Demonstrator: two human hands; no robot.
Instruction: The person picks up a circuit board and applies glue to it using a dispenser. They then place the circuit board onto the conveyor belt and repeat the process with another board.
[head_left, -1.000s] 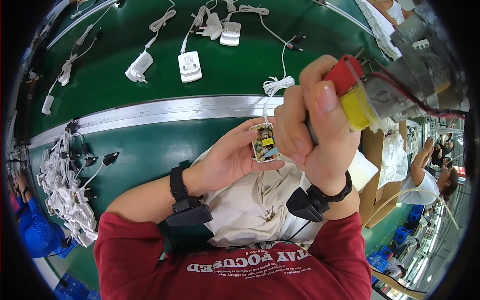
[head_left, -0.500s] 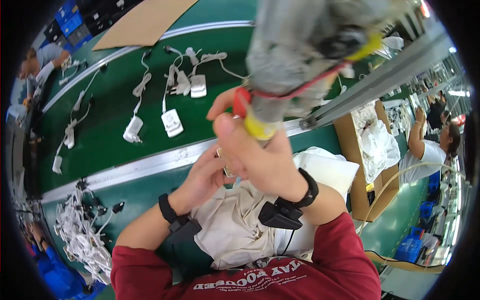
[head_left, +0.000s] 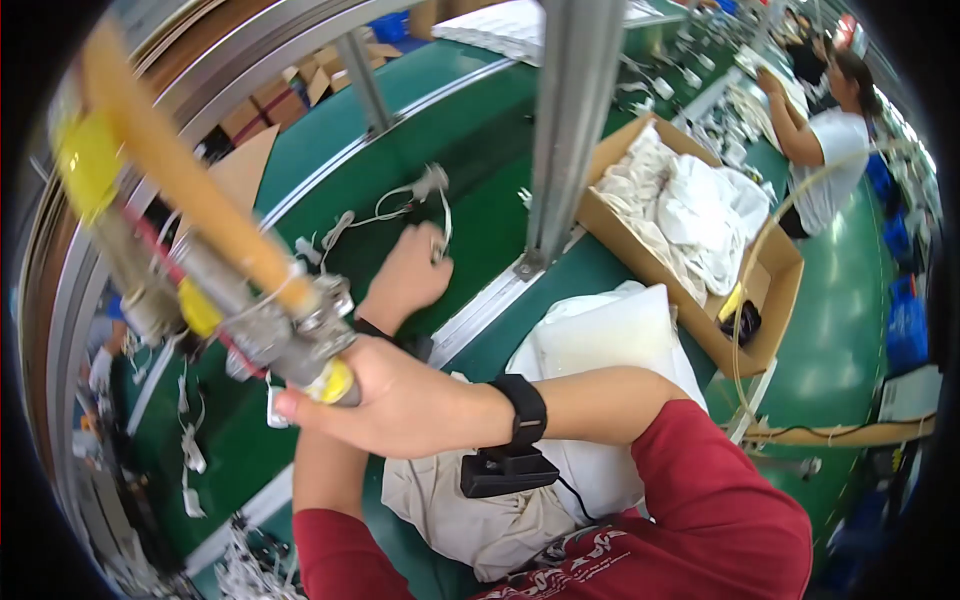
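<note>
My right hand (head_left: 405, 400) is wrapped round the lower end of a tubular hanging tool (head_left: 250, 320) with yellow bands, clear wrapping and a red cord. My left arm passes beneath it, and my left hand (head_left: 412, 275) is out over the dark green belt (head_left: 480, 180). Its curled fingers close on a white cable (head_left: 446, 218). Beyond the fingers the cable leads to a blurred white adapter (head_left: 431, 181), then loops left along the belt. Part of the left fingers is hidden from view.
A metal post (head_left: 570, 130) rises right of my left hand. A cardboard box (head_left: 690, 320) holds white cloth and bags. Beige cloth (head_left: 470, 510) and a white foam sheet (head_left: 610, 335) lie before me. Heaped white cables (head_left: 250, 560) sit lower left. A person (head_left: 835, 140) works far right.
My left hand has moved from beside the right hand forward over the belt. My right hand and the tool have moved left and down. The whole view has turned to the right.
</note>
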